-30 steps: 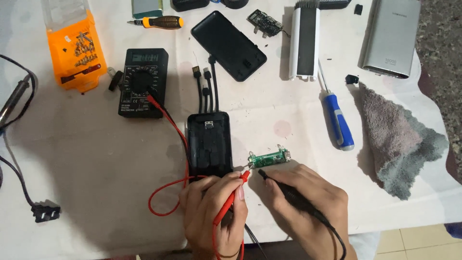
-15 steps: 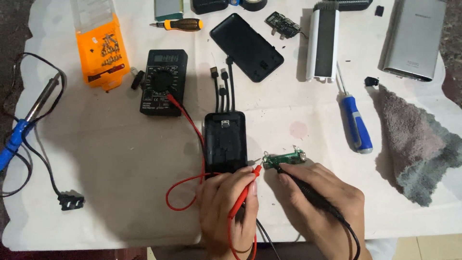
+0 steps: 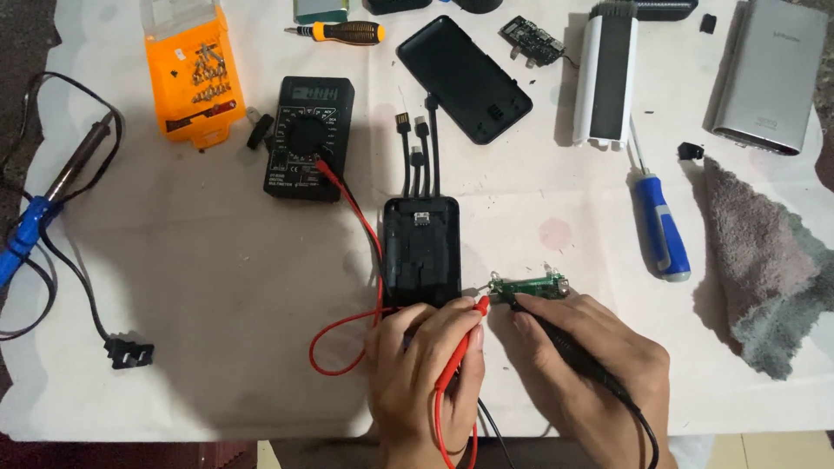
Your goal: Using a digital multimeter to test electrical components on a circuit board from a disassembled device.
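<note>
Pinching red probe (image 3: 459,347), left hand (image 3: 426,373) and right hand (image 3: 599,365) gripping black probe (image 3: 556,334) apparently touch green circuit board (image 3: 527,287) right of black power bank (image 3: 422,250).

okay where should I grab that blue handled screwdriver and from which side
Grip the blue screwdriver around its thick blue handle, coming down from above. It lies flat on the table, shaft pointing away, with bare space either side of the handle; the grey cloth sits further right.
</note>
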